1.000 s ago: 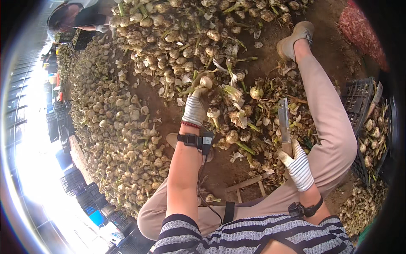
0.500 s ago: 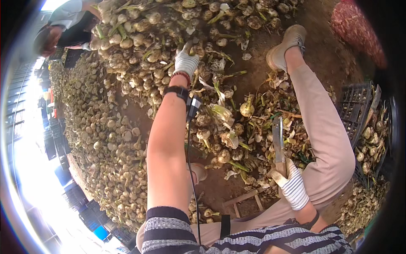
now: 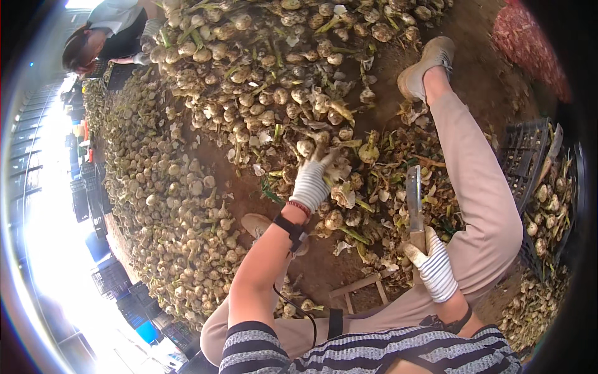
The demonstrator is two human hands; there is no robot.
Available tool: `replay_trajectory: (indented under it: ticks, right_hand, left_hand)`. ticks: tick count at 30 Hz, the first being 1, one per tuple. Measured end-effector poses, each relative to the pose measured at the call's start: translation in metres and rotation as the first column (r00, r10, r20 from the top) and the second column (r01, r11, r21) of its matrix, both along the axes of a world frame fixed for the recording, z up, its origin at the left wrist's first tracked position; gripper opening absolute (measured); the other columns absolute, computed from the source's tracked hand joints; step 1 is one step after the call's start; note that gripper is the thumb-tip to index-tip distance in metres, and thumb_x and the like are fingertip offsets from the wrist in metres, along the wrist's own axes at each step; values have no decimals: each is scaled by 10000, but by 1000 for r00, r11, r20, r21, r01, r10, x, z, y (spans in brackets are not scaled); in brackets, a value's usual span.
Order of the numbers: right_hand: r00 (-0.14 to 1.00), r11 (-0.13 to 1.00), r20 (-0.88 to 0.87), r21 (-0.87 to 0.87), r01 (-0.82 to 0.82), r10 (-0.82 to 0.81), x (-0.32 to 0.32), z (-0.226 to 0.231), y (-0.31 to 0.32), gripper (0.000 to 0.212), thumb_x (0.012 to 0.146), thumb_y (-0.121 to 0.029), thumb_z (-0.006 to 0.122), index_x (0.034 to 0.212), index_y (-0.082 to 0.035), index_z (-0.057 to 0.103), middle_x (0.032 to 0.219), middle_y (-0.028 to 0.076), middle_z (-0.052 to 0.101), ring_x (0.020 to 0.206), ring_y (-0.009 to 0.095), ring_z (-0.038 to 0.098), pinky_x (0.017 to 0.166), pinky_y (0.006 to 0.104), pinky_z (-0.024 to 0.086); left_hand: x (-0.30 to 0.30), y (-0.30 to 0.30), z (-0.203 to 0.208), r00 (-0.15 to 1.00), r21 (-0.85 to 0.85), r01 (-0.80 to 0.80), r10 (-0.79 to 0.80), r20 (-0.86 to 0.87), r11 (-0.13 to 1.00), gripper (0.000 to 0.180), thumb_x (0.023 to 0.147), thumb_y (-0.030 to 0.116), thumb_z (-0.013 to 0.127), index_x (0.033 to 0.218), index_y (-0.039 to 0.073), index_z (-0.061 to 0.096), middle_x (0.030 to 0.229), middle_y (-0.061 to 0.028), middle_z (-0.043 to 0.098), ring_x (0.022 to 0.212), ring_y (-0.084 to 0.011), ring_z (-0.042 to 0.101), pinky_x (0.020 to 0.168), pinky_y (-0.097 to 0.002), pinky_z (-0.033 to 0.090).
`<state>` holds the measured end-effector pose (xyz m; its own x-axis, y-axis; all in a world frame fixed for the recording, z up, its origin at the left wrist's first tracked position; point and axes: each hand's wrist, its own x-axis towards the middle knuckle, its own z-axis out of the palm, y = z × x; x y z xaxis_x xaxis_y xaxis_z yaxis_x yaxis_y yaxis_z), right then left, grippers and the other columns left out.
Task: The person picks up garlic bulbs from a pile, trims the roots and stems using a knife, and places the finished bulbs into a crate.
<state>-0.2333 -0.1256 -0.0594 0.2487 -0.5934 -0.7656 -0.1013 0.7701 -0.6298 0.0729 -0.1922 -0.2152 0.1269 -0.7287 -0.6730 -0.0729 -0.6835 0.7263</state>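
My left hand (image 3: pixel 311 181), in a white striped knit glove, reaches into the heap of garlic bulbs (image 3: pixel 255 112) in front of me. Its fingers look stretched and spread over bulbs and stalks, touching them; their tips partly blend into the garlic. In my right hand (image 3: pixel 433 268), gloved alike, is a knife (image 3: pixel 414 202) gripped by its wooden handle. The broad, stained blade points away from me, above a litter of trimmed stalks and husks (image 3: pixel 398 162). A single pale bulb (image 3: pixel 369 153) lies between my left hand and the blade.
A wider spread of garlic (image 3: pixel 168 206) covers the left side. Another person (image 3: pixel 106 37) bends over the far left. To my right stand a black crate (image 3: pixel 523 156) and a red mesh sack (image 3: pixel 529 47). A small wooden frame (image 3: pixel 361 291) lies near my legs.
My left hand has drawn back toward me and slightly right across the garlic heap, with bulbs shifted near it. The right hand and knife stay almost where they were.
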Motion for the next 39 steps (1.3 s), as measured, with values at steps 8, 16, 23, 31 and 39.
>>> replay_trajectory:
  ticks: [8, 16, 23, 31, 39]
  right_hand:
    - [999, 999, 14, 23, 41, -41, 3, -4, 1, 303, 876, -63, 595, 1131, 11, 451, 818, 31, 560, 647, 83, 567, 542, 221, 486]
    - [999, 999, 24, -36, 36, -35, 2, 7, -2, 319, 879, -100, 601, 1140, 5, 450, 806, 48, 602, 617, 87, 557, 539, 218, 480]
    - [994, 981, 92, -178, 77, -62, 3, 10, -2, 504, 815, -105, 706, 1221, -11, 422, 940, 47, 597, 780, 102, 580, 665, 226, 512]
    - [972, 977, 218, -173, 123, -84, 11, 21, -8, 492, 768, -116, 752, 1182, -18, 506, 1001, 58, 619, 878, 140, 606, 772, 268, 527]
    - [950, 987, 268, 23, 161, -162, 13, 16, -19, 455, 740, -133, 778, 1094, -50, 505, 841, 44, 624, 751, 157, 637, 663, 282, 548]
  left_hand:
    - [64, -118, -11, 857, -500, -217, 409, 314, 838, 402, 852, 15, 594, 1243, 46, 509, 1043, -72, 613, 864, -143, 574, 783, -214, 496]
    - [-23, -73, 1, 887, -161, -11, 84, 454, 987, 663, 820, 108, 616, 1423, 133, 339, 1398, -166, 422, 1007, -231, 612, 801, -272, 517]
    - [-115, 52, 101, 776, 109, -108, 152, -612, 988, 706, 857, 403, 645, 1389, 53, 341, 1221, -126, 548, 785, -109, 596, 650, -228, 509]
    - [-99, 66, 171, 550, -165, 375, -362, -752, 912, 804, 932, 492, 482, 1486, 64, 86, 1454, -113, 340, 1211, -174, 457, 1023, -325, 359]
    - [74, -117, 65, 759, -294, -47, 225, 610, 955, 382, 766, 200, 741, 1116, 102, 622, 972, -108, 657, 821, -180, 617, 715, -294, 531]
